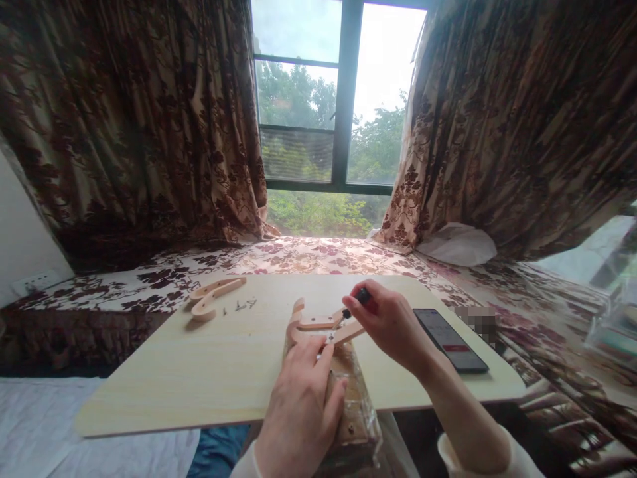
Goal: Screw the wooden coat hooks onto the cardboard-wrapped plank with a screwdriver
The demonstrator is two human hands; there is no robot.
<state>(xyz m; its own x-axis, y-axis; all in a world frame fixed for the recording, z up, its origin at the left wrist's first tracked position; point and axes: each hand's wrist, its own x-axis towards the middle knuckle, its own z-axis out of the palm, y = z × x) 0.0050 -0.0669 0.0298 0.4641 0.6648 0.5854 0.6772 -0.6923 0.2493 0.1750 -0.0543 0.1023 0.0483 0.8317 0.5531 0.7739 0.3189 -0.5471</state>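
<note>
Left hand [301,395] nearest: fingers out fairly straight, close together, pressing on the near end of the plastic-wrapped block [352,425] and on the wooden hooks [351,329] at its far end; thumb apart, not pinching. Right hand [391,322]: fingers curled tight round the screwdriver [365,297], shaft slanting down to the hooks. Step looks like screw-driving; can't tell if the tip is seated. Next move probably calls for lining up the tip and steady left-hand pressure. Phone [450,340] to the right; loose screws [243,305], then spare hooks [219,297] farther off on the table [199,372].
</note>
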